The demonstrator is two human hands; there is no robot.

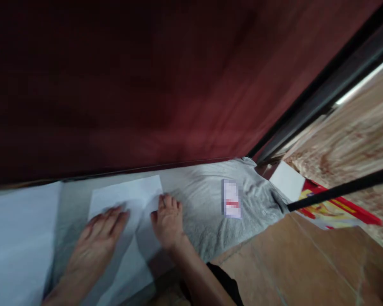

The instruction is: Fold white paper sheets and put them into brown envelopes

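A white sheet of paper (127,193) lies on a grey cloth (198,191). My left hand (98,238) rests on the sheet's left part, its fingers stretched forward and close together. At the right edge of the same sheet is my right hand (170,219), palm down with the thumb apart from the fingers. Between the hands the paper shows a slight crease or ridge, with shadows around it. Another white sheet (19,238) lies to the left, separated by a strip of grey cloth.
A small blurred-out card with a red band (232,199) lies on the cloth to the right. Behind stands a dark red panel (147,106). Black bars (344,187) run along the right, near a white piece (287,180), a red and yellow package (338,208) and floor tiles (290,255).
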